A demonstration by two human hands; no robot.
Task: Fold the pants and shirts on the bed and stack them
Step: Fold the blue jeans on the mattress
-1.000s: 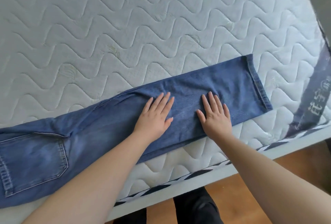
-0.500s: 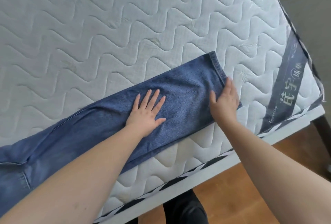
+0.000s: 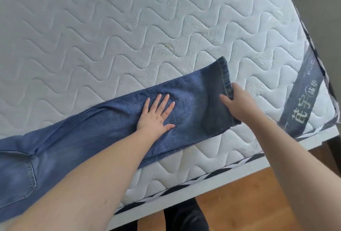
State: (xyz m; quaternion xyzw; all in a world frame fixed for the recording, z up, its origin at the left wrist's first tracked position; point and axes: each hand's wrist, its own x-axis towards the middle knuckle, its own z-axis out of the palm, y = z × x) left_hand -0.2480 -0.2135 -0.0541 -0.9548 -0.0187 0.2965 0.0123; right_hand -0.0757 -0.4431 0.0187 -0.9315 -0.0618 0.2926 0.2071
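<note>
White quilted bed was under the blue jeans, stretched long from left hand, pressed flat on them, to right hand, which gripped the hem just beside it.

One view only, worn on the head, looking forward and steeply down from above the near bed edge. Close enough for both forearms to fill the lower frame. Tilted, so the mattress edge runs diagonally; wooden floor at lower right, jeans across the middle.
</note>
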